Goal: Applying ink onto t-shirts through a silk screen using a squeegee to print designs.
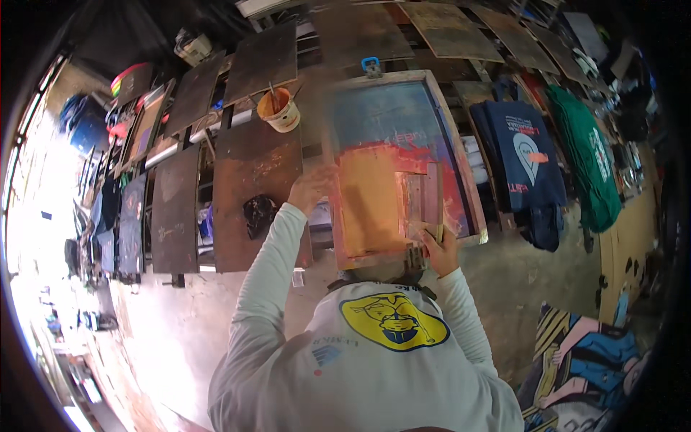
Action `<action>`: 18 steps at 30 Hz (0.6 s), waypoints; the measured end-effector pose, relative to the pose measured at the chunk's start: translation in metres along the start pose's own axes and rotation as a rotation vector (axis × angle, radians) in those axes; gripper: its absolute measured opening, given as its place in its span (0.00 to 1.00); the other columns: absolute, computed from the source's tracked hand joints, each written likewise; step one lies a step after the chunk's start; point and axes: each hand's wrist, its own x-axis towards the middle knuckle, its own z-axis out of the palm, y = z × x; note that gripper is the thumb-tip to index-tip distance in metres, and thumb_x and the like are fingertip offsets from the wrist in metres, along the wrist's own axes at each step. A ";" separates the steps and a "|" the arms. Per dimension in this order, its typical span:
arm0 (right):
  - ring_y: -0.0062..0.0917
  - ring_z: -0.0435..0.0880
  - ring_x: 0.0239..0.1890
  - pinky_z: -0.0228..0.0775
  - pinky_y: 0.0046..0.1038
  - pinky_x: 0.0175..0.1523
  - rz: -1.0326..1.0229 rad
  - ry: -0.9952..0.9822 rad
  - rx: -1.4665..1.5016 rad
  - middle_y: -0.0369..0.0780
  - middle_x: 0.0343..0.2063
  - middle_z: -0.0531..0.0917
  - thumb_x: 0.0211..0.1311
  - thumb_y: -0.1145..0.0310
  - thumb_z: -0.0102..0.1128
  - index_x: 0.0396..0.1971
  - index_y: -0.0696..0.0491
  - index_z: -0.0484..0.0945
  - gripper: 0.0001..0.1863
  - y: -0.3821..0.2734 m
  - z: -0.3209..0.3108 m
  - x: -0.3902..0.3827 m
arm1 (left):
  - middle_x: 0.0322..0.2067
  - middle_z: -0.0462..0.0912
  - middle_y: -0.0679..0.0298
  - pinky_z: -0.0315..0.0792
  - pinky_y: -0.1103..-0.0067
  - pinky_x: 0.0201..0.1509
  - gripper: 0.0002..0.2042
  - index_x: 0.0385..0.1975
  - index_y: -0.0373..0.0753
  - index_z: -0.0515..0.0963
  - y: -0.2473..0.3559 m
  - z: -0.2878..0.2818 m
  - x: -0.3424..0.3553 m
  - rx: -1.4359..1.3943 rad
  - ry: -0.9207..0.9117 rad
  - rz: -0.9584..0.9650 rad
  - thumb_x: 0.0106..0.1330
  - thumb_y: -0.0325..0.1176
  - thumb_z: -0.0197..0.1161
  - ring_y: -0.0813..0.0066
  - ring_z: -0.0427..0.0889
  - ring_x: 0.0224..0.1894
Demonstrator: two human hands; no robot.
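A wooden-edged screen printing frame (468, 180) lies in front of me, its mesh blue-grey at the far end and smeared with red and orange ink nearer me. My left hand (314, 189) is closed at the frame's left edge, slightly blurred, with the fingertips partly lost against the wood. My right hand (440, 249) grips the near end of a wooden squeegee (434, 194), which lies lengthwise over the right part of the inked area. A blue clamp (371, 67) sits at the frame's far edge.
An ink bucket (279, 115) with a stick in it stands on a brown board (245, 158) to the left, near a crumpled black bag (259, 214). Navy printed bags (522, 155) and green ones (586, 158) lie to the right. More dark boards line the far side.
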 end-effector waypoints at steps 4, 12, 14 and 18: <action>0.14 0.72 0.16 0.61 0.21 0.20 0.004 -0.143 -0.100 0.32 0.18 0.76 0.65 0.72 0.62 0.34 0.58 0.77 0.05 -0.012 -0.021 0.030 | 0.50 0.83 0.62 0.75 0.77 0.56 0.19 0.53 0.34 0.78 -0.022 0.009 -0.018 0.048 0.218 0.079 0.61 0.20 0.52 0.70 0.82 0.50; 0.13 0.69 0.14 0.58 0.21 0.18 -0.084 -0.338 -0.190 0.30 0.14 0.72 0.67 0.71 0.61 0.29 0.56 0.75 0.08 -0.021 -0.052 0.070 | 0.46 0.85 0.64 0.74 0.80 0.53 0.21 0.50 0.33 0.81 -0.109 -0.031 -0.011 0.392 0.608 0.432 0.58 0.14 0.50 0.74 0.82 0.48; 0.15 0.73 0.15 0.62 0.23 0.20 0.044 -0.433 -0.210 0.33 0.14 0.74 0.64 0.67 0.63 0.32 0.57 0.78 0.09 -0.028 -0.061 0.075 | 0.46 0.85 0.65 0.74 0.80 0.52 0.21 0.50 0.34 0.81 -0.110 -0.020 -0.010 0.576 0.692 0.440 0.58 0.13 0.50 0.74 0.82 0.48; 0.15 0.72 0.14 0.61 0.23 0.20 0.107 -0.459 -0.178 0.32 0.14 0.73 0.64 0.67 0.64 0.32 0.58 0.77 0.09 -0.018 -0.080 0.081 | 0.52 0.82 0.64 0.72 0.77 0.57 0.25 0.55 0.35 0.79 -0.093 0.035 -0.016 0.087 0.740 0.309 0.58 0.11 0.47 0.71 0.79 0.57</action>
